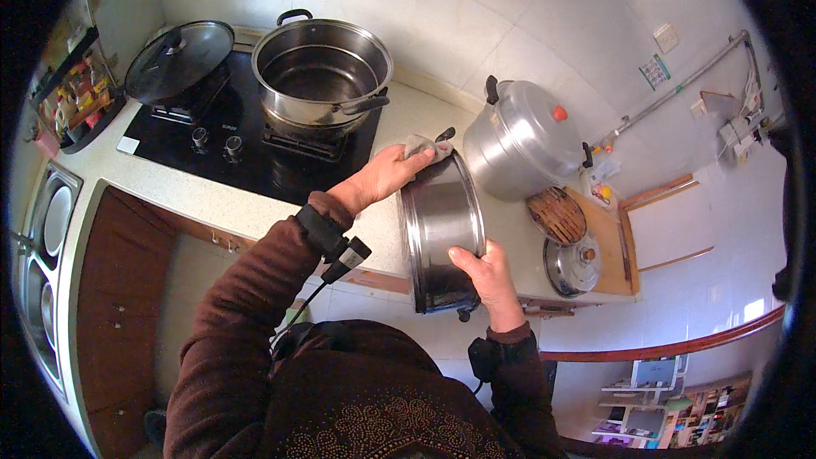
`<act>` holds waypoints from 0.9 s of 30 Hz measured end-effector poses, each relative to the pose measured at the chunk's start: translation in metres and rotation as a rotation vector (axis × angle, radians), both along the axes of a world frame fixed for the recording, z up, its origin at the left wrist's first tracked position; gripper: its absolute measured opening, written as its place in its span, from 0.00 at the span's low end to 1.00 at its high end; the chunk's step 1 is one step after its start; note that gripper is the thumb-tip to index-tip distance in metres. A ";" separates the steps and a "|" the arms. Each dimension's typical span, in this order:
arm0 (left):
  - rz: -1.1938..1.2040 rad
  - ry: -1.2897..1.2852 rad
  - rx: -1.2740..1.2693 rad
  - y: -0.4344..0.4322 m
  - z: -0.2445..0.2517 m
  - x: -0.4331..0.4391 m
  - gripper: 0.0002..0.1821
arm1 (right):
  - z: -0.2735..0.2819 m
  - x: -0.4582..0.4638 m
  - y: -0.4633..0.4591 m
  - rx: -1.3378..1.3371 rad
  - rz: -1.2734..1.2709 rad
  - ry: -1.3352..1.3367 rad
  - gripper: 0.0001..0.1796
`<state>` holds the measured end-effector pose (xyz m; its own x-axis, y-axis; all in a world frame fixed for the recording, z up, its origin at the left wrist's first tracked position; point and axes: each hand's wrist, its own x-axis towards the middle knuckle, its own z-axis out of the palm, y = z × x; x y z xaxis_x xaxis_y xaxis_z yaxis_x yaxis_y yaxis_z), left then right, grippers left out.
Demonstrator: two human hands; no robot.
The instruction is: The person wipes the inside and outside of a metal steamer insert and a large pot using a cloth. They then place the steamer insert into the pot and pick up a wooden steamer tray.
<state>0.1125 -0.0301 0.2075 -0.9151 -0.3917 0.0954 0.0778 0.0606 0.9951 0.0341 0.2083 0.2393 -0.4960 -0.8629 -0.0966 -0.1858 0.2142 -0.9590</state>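
A stainless steel pot section (440, 223) with dark side handles is tipped on its side at the counter's front edge. My right hand (489, 271) grips its lower right side, thumb on the outer wall. At its upper rim, my left hand (398, 169) presses a grey cloth (424, 148) against the metal near one handle. The pot's inside is turned away from view. Just right of it stands a tall aluminium pot (510, 146) with its lid on, a red knob on top.
A gas hob (248, 127) carries an open steel steamer pot (322, 76) and a pan with a glass lid (182, 60). Right of the tall pot lie a slatted wooden rack (556, 215) and a small lidded steel pot (574, 264). A double sink (48, 255) is at far left.
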 end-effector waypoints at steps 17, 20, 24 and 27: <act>0.134 -0.108 0.272 -0.038 -0.037 -0.026 0.25 | 0.060 0.008 0.028 -0.150 -0.208 -0.220 0.10; 0.093 -0.057 0.433 -0.030 -0.050 -0.026 0.26 | 0.062 -0.003 0.036 -0.241 -0.308 -0.151 0.15; 0.064 -0.015 0.571 -0.019 -0.059 -0.026 0.27 | 0.062 -0.026 0.046 -0.414 -0.117 -0.264 0.20; 0.065 -0.041 0.679 -0.013 -0.065 -0.024 0.26 | 0.056 -0.033 0.053 -0.473 -0.242 -0.328 0.25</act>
